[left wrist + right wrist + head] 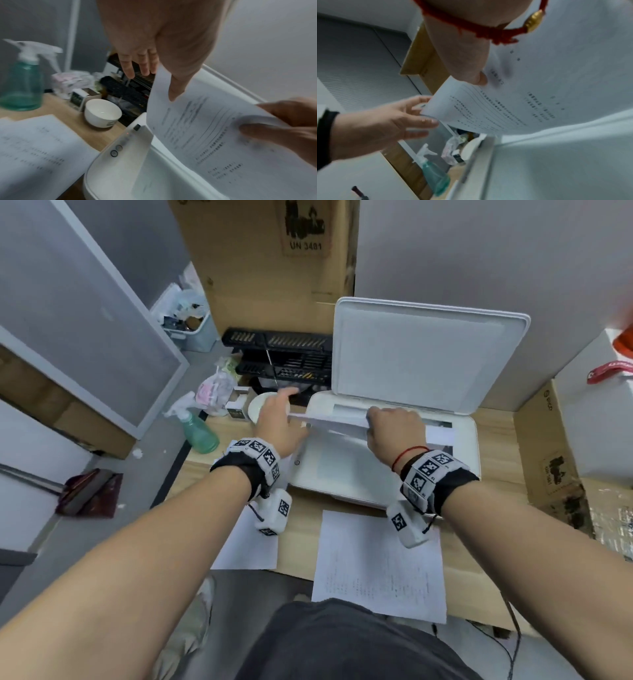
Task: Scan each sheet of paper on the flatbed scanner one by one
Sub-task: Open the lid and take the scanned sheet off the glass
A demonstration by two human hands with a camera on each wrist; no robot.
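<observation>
The right hand pinches one edge of the sheet above the open scanner. The left hand, fingers straight, has its thumb on the sheet's left corner. Held so lightly, the paper could sag, crease or land crooked on the glass. The print on it is too blurred to read; the cardboard box behind reads "UN 3481".
</observation>
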